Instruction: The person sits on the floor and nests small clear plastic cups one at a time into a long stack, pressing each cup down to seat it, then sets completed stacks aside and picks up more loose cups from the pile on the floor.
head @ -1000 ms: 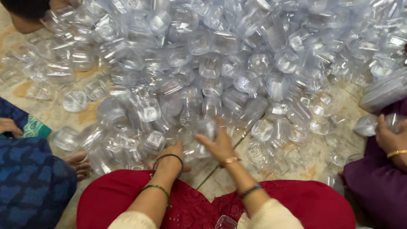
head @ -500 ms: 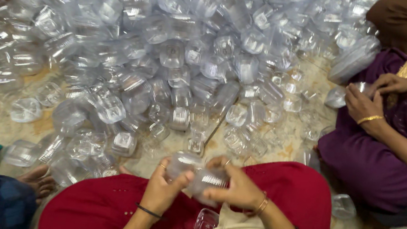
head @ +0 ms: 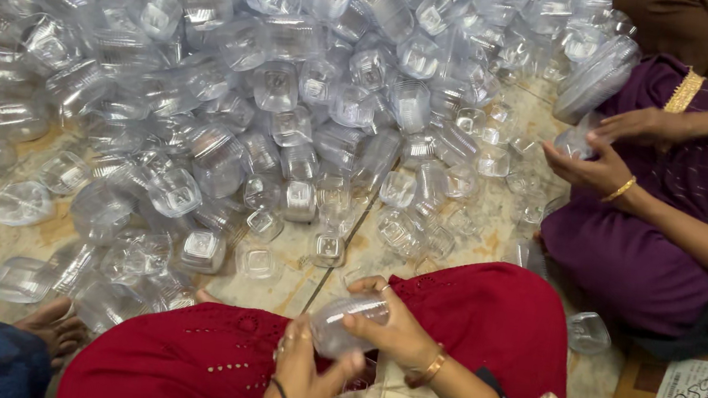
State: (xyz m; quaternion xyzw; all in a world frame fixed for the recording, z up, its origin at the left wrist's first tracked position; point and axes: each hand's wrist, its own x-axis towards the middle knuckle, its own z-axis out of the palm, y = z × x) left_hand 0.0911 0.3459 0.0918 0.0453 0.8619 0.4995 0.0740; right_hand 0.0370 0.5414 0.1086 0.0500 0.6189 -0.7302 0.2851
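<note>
Both hands brought together low in the view, at about 6 o'clock, over a red-clad lap [head: 480,324]. Left hand [head: 307,372] lower, palm turned up and inward, fingers curled against the near end of a clear plastic container [head: 348,321], a dark band around the wrist. Right hand [head: 393,328] reaching in from 4 o'clock, wrist bent, fingers wrapped over the top and far side of the same container, gold bangle and dark bead bracelet on the forearm. Container lying on its side, clamped between the two hands, just above the knees.

Spread from 9 o'clock through 12 to 2 o'clock, a great heap of clear plastic containers [head: 278,88] on the floor [head: 294,280], with loose single ones scattered at its near edge, just beyond the knees.

At 3 o'clock, a seated co-worker in purple cloth [head: 627,243], that person's two hands [head: 599,166] closed around a small clear container beside a stack of lids. At 8 o'clock, a bare foot [head: 52,326] and blue cloth of another person. At 4 o'clock, a slip of paper [head: 698,395] on the floor mat.
</note>
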